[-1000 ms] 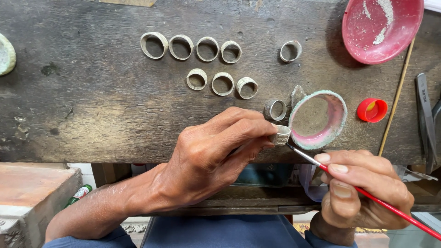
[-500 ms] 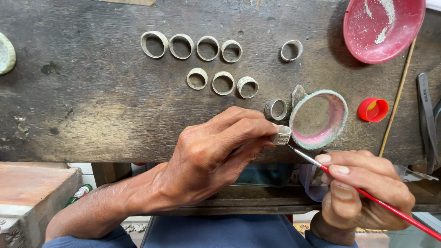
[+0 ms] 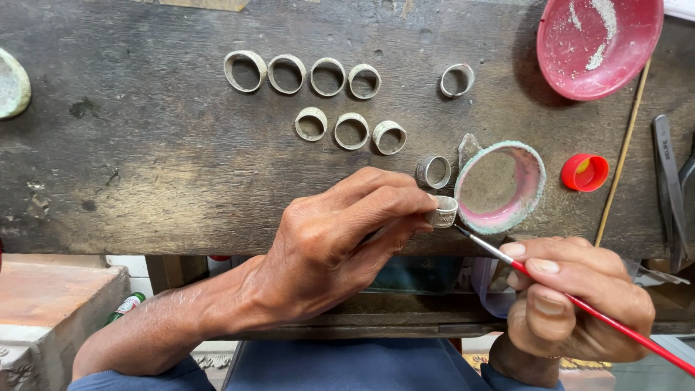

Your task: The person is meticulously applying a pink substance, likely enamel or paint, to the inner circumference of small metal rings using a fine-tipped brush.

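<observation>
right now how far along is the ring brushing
Hard to say which are finished: eight rings lie in rows on the bench, e.g. the top-left ring, plus one ring beside the small pink dish; none shows an obvious coating. In hand: the left hand pinches a ring while the right hand touches a red-handled brush to it. What remains cannot be judged.
</observation>
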